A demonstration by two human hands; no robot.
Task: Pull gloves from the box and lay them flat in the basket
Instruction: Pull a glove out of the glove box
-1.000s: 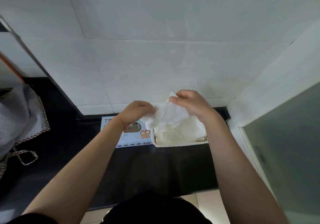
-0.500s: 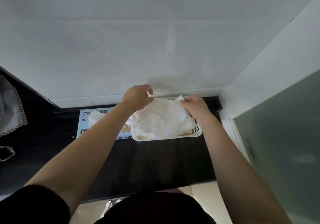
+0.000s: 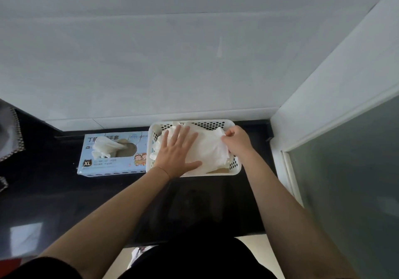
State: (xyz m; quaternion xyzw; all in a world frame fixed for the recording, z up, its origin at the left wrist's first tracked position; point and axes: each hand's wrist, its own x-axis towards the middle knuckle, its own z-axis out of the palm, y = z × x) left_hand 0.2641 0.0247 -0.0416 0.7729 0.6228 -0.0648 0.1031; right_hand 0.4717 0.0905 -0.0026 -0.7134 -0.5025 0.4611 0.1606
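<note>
**Left hand flat on the glove, right hand pinching its edge**

My left hand lies spread, palm down, pressing the white glove onto the pile inside the white basket. My right hand pinches the glove's right edge between thumb and curled fingers, drawing it toward the basket's right wall. A second ago I held this glove bunched in the air above the basket with both hands; half a second ago it was coming down over the rim. Now it is in the basket and I am smoothing it, so I judge this glove nearly laid flat, with only the right edge left to release. The glove box sits just left of the basket, touching or nearly so, on the dark counter, and the next glove already pokes out of its opening, ready for my next pull.
</note>
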